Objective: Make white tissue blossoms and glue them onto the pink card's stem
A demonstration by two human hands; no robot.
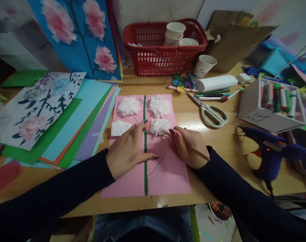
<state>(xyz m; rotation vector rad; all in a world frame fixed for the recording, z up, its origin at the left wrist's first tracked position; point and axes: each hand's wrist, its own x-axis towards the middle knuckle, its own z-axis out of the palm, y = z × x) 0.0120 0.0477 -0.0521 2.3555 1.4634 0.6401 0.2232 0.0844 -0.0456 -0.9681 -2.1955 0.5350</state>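
Working with both bare hands over a pink sheet laid flat on a wooden table. Clamped between the thumb and fingers of the right hand: a slim brown stick, slanting back across the palm, its tip at the lower right edge of the lower white flower. Just left of those fingertips, the same flower, lying on the sheet; firm contact too small to confirm. Spread over the sheet's left half with thumb and forefinger apart, gripping nothing visible: the left hand, reaching across the green stem. Beyond its knuckles, folded white tissue and the upper left flower; above the lower flower, the upper right flower. To the right on the table, scissors, a marker box and a blue glue gun with a red light showing. Behind the sheet, a red basket holding paper cups; at left, fanned coloured sheets.
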